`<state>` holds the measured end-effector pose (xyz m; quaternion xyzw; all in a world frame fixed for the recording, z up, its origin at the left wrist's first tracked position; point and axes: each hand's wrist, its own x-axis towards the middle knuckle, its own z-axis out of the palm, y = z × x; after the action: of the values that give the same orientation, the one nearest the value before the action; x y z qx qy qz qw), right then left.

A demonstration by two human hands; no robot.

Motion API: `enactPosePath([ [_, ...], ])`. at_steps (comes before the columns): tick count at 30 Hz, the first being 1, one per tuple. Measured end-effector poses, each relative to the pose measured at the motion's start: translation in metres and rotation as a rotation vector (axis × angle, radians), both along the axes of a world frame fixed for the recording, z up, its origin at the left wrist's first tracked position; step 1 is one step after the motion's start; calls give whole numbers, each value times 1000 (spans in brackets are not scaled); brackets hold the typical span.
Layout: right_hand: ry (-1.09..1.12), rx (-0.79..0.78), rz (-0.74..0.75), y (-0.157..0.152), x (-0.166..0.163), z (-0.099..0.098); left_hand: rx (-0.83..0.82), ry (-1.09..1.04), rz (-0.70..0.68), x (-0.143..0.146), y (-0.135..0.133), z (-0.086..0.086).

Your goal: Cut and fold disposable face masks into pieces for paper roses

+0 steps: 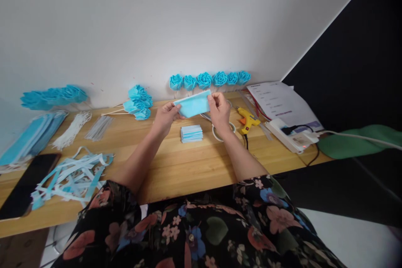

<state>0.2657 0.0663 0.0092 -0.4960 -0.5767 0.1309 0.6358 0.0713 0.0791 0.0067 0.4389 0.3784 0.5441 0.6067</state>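
Both of my hands hold a light blue rectangular piece of mask fabric point(193, 104) up above the table, stretched flat between them. My left hand point(166, 117) pinches its left end between thumb and fingers. At the right end, my right hand point(219, 109) grips the upper corner. Just below the fabric a small stack of folded blue and white pieces point(191, 133) lies on the wooden table. A roll of tape point(233, 127) lies partly hidden under my right wrist, and a yellow glue gun point(249, 120) rests to the right of it.
Blue fabric flowers point(204, 80) line the wall, with more flowers point(138, 101) further left. Blue masks point(31, 136), white ear loops point(72, 130), wire strips point(99, 128), cut scraps point(72, 178) and a phone point(27, 186) lie left. A power strip point(290, 136) and papers point(279, 100) lie right.
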Motion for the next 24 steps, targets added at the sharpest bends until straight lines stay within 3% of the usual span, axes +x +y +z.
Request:
enactPosePath([
  [8, 10, -48, 15, 0, 3, -1, 20, -26, -55, -3, 0, 6],
  [16, 182, -91, 139, 1, 1, -1, 23, -108, -181, -8, 0, 11],
  [24, 201, -142, 142, 2, 1, -3, -35, -67, -110, -8, 2, 10],
])
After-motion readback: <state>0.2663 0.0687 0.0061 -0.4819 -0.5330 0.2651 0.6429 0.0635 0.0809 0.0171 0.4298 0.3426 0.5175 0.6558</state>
